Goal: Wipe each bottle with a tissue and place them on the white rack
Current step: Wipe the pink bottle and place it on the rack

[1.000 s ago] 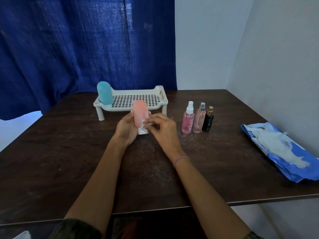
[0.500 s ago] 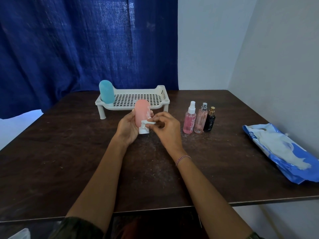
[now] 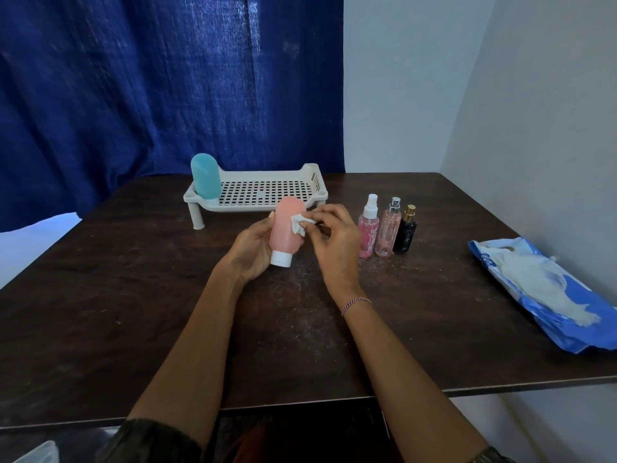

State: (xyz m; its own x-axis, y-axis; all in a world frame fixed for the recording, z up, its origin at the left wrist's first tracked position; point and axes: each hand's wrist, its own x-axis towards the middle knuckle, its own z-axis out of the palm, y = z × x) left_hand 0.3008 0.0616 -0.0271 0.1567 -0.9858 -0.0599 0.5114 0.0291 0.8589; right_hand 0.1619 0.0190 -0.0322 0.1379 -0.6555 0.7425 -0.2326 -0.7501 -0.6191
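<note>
Plain domestic room, most likely in a home: a dark brown wooden bench (image 3: 133, 312) set in a corner of bare white painted walls (image 3: 394, 78) before a deep blue fabric curtain (image 3: 150, 95), carrying a white perforated plastic rack (image 3: 233, 206), three small toiletry spray bottles (image 3: 388, 228) and a blue plastic pack of white tissues (image 3: 541, 292).
</note>
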